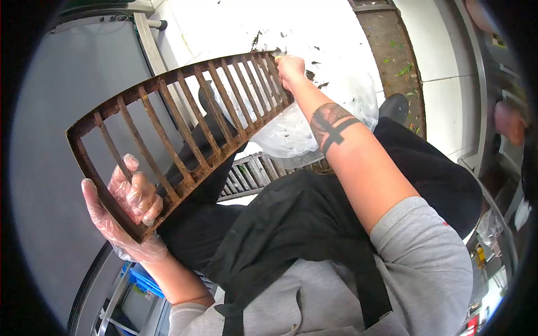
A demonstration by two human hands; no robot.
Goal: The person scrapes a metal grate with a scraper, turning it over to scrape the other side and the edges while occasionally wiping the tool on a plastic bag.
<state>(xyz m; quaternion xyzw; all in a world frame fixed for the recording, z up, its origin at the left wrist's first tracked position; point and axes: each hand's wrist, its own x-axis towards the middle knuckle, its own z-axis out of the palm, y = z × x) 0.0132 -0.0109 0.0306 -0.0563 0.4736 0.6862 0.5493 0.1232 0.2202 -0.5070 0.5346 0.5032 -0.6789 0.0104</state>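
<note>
A long rusty metal drain grate (188, 178) with slats is held up at a tilt above my legs. My left hand (131, 196), in a clear plastic glove, is wrapped round the grate's near left end, its fingers passing between the slats. My right hand (291, 70) is closed at the far right end of the grate. A small yellowish bit shows at that fist, but what it grips is mostly hidden. Under the far end, a clear plastic bag (291, 134) lies spread on the floor, with dark scraps of dirt (311, 74) on and around it.
Beneath my apron (269, 215), another slatted grate (255, 175) lies at floor level. An open drain channel (392, 61) with leaves runs through the white floor tiles (448, 106). A large grey panel (73, 112) stands at left; metal shelving (120, 302) is at lower left.
</note>
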